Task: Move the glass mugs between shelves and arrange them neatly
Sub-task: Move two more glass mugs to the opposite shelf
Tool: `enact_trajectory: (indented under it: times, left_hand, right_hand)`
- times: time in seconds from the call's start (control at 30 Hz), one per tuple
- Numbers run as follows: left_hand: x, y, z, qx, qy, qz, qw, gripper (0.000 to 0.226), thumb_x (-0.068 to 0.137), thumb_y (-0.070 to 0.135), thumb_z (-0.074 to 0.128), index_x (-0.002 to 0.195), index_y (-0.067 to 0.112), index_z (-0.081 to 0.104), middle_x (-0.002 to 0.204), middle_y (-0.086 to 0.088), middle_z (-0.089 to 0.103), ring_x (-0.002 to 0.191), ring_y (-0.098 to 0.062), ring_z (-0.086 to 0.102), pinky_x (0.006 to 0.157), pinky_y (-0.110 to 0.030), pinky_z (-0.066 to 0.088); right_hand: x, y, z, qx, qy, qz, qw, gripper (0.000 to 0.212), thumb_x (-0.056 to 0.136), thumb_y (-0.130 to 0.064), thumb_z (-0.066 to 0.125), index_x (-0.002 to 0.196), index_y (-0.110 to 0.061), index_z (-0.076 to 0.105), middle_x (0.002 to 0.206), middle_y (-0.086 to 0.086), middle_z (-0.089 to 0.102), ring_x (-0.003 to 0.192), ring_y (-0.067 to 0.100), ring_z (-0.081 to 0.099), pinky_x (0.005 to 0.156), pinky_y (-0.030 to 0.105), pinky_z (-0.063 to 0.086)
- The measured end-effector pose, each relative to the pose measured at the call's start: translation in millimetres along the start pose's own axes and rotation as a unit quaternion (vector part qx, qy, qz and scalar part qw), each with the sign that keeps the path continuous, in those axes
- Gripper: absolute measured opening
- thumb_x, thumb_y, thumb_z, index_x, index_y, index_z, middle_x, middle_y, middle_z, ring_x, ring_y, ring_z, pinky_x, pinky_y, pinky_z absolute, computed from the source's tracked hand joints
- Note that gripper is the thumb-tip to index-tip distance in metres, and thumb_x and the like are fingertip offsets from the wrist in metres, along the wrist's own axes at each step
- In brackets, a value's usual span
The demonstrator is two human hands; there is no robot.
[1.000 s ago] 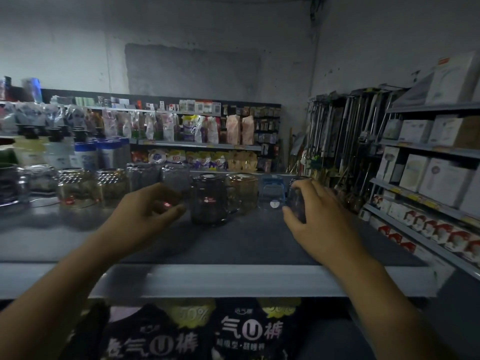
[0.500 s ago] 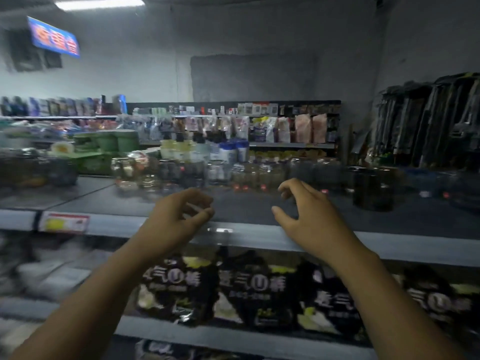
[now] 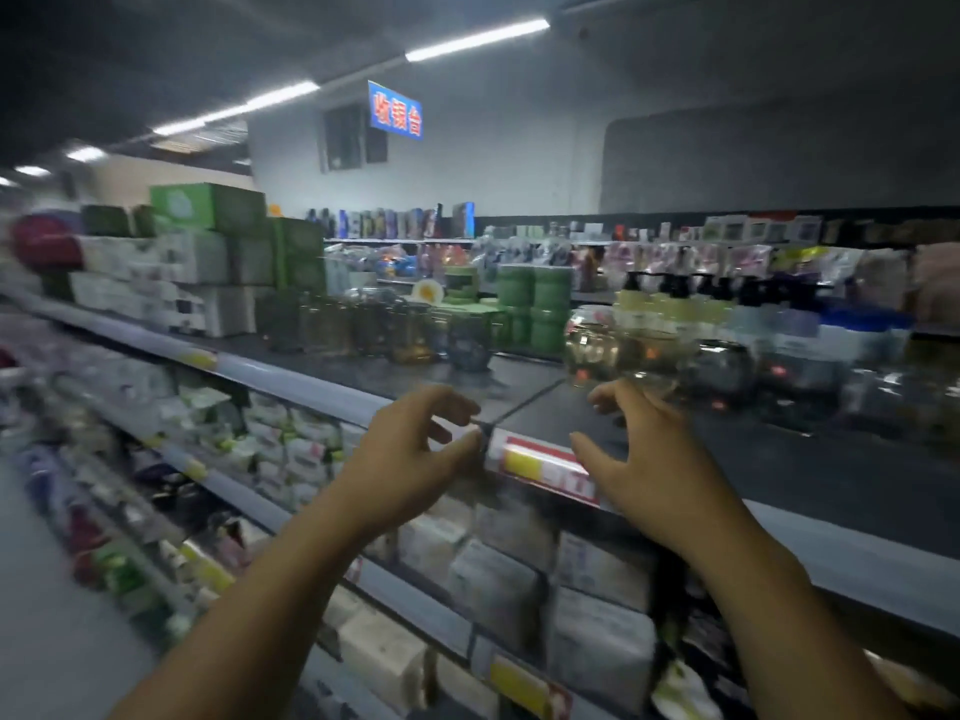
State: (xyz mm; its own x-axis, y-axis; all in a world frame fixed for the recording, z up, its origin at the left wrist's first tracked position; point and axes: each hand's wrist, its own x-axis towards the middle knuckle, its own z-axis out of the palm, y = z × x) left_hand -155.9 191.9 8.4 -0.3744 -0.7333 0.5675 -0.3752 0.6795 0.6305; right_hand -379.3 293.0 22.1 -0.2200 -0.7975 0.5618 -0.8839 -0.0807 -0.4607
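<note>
Glass mugs (image 3: 400,332) stand in a blurred cluster on the dark top shelf (image 3: 519,379), back from its front edge and left of the seam between two shelf boards. More clear, rounded glassware (image 3: 592,350) sits to the right of that seam, just beyond the right hand's fingertips, and the row runs on toward the right edge of the view.

Compared with half a second ago, the camera has swung left. The shelf no longer lies square across the view but runs off diagonally into the aisle, and the blue sign (image 3: 395,110) has shifted from the upper left corner to the top centre. The black packets seen under the shelf before are out of sight, and pale packets (image 3: 493,579) fill the tier below.

Both hands are at the front lip of the shelf, as they were, and neither carries anything. The left hand (image 3: 415,459) has its fingers loosely curled toward the thumb, close to the lip at the seam, with nothing between them that I can make out. The right hand (image 3: 654,470) is spread wider, thumb and fingers well apart, over the red and yellow price label (image 3: 540,462). A second ago this hand was at a mug further back on the shelf.
</note>
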Motion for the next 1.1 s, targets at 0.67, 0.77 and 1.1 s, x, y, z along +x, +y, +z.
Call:
enact_trajectory:
  times: [0.67, 0.77, 1.1]
  left_hand:
    - [163.0, -300.2, -201.0, 0.068, 0.064, -0.057, 0.994, 0.041, 0.093, 0.039, 0.069, 0.130, 0.032, 0.054, 0.117, 0.015, 0.063, 0.100, 0.000, 0.063, 0.079, -0.027, 0.055]
    - [193.0, -331.2, -209.3, 0.045, 0.075, -0.036, 0.996, 0.051, 0.090, 0.034, 0.073, 0.135, 0.029, 0.048, 0.119, 0.007, 0.060, 0.099, -0.006, 0.063, 0.083, -0.032, 0.057]
    - [255.8, -410.6, -204.2, -0.077, 0.061, -0.003, 0.995, 0.054, 0.086, 0.054, 0.070, 0.131, 0.034, 0.047, 0.117, 0.010, 0.059, 0.101, -0.013, 0.064, 0.090, -0.043, 0.057]
  right_hand:
    - [238.8, -185.1, 310.6, 0.013, -0.027, -0.021, 0.999, 0.041, 0.088, -0.041, 0.066, 0.121, -0.026, 0.049, 0.116, -0.001, 0.055, 0.103, 0.024, 0.057, 0.085, 0.047, 0.054]
    - [254.0, -195.3, 335.6, -0.007, 0.013, 0.032, 0.999, 0.048, 0.090, -0.042, 0.068, 0.128, -0.023, 0.045, 0.122, 0.002, 0.054, 0.106, 0.025, 0.058, 0.087, 0.046, 0.054]
    - [278.6, -224.5, 381.2, -0.053, 0.111, 0.207, 0.971, 0.076, 0.072, -0.082, 0.063, 0.125, -0.034, 0.036, 0.117, -0.004, 0.057, 0.091, 0.019, 0.061, 0.080, 0.046, 0.057]
